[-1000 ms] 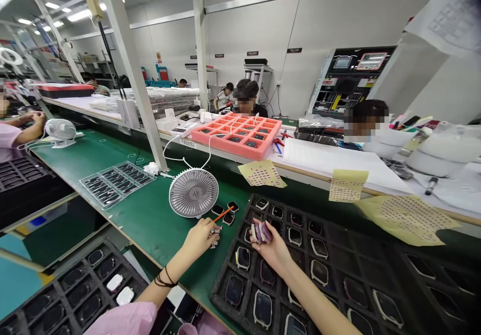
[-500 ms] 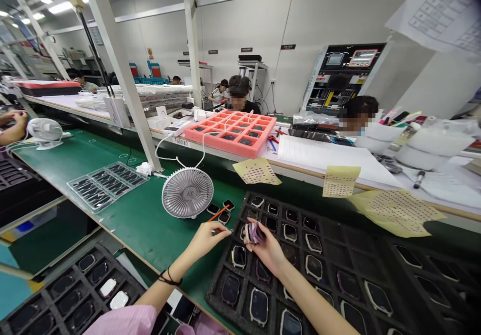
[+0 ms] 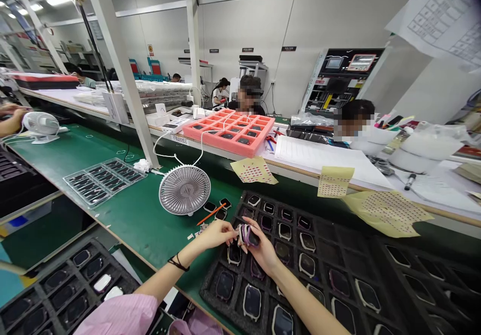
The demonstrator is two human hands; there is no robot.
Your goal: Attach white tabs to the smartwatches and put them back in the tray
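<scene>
My right hand (image 3: 263, 248) is wrapped round a small stack of watch cases (image 3: 246, 234), purple and pale, held on edge above the black foam tray (image 3: 240, 287). My left hand (image 3: 216, 234) has its thumb and forefinger pinched together at the left side of that stack. Whatever sits between those fingertips is too small to make out. Under both hands, the tray's pockets hold several watches with dark screens, among them a silver-framed watch (image 3: 252, 301). Just beyond my left hand, an orange stick (image 3: 211, 214) lies across the green bench beside several loose watches (image 3: 225, 203).
A white fan (image 3: 185, 189) stands left of the tray, near a clear plastic tray (image 3: 105, 180) of dark parts. Another foam tray (image 3: 56, 295) is at lower left. A pink foam tray (image 3: 229, 130) rests on the raised shelf, with dotted yellow sheets (image 3: 334, 181) hanging below. Co-workers sit beyond.
My left hand has moved right, and its fingertips now meet the watch-case stack. My right hand has shifted slightly left and turned the stack. More of the orange stick shows.
</scene>
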